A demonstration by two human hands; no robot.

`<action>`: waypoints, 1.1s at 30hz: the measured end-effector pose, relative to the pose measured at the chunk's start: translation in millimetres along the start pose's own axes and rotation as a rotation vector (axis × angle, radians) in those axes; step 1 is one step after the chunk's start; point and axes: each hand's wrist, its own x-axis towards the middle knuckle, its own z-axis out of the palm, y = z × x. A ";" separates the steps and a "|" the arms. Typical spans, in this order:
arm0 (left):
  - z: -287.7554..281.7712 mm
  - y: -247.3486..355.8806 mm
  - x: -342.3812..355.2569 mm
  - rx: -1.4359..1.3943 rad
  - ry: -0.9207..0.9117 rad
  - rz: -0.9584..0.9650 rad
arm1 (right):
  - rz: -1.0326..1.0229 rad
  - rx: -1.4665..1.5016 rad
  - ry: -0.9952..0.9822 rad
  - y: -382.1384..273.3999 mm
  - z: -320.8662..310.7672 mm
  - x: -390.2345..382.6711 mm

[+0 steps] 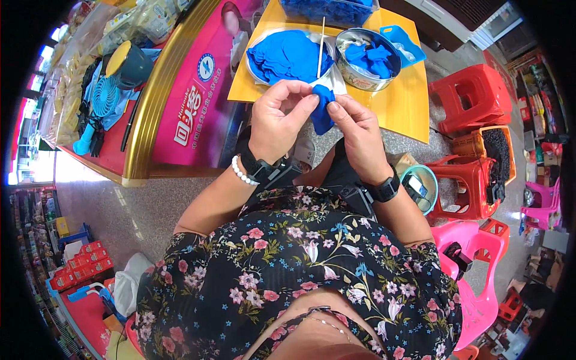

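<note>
Both hands meet in front of me at the near edge of a yellow board [403, 114]. My left hand [275, 119] pinches a small piece of blue cloth [323, 118] between thumb and fingers. On its other side my right hand [363, 133] grips the same piece, which hangs down folded between them. Just beyond the fingers, a thin pale stick [321, 45] rises over a white plate heaped with flat blue cloth pieces [285, 55]. To the right of the plate a round tin [367, 82] holds bunched blue pieces and some whitish ones.
A clear box [330, 13] of blue pieces stands at the far edge, a blue plastic basket [403, 45] beside the tin. Left is a pink counter [189, 108] with gold trim. Red stools [471, 99] and a teal bin [427, 180] stand on the right.
</note>
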 end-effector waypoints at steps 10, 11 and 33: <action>-4.7 -6.0 1.3 0.001 0.027 0.079 | -0.063 -0.052 0.096 -2.7 -17.1 4.5; -6.7 -8.7 2.2 -0.002 0.020 0.068 | -0.091 -0.041 0.063 -2.3 -18.8 5.6; 9.6 2.7 -4.1 -0.462 -0.119 -0.341 | -0.281 -0.425 -0.079 4.3 -7.0 6.3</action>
